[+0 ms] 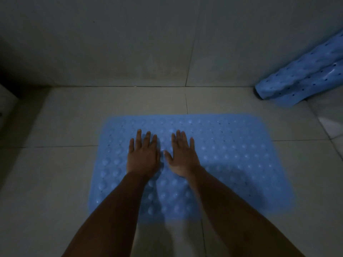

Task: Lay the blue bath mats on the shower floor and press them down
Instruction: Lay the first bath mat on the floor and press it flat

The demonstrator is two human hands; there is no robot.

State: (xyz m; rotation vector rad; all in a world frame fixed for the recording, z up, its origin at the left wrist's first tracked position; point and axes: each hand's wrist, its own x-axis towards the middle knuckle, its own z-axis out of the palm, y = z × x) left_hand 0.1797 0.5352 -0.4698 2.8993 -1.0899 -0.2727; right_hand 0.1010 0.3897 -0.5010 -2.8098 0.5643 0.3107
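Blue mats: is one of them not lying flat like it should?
Yes. The rolled mat at the far right is curled up and leaning against the wall, not spread on the floor. The flat mat looks fine, with the left hand and right hand pressing on it.

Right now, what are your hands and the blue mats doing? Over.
Left hand, right hand: flat, pressing flat mat. Second mat rolled against wall, far right. Nothing in the way.
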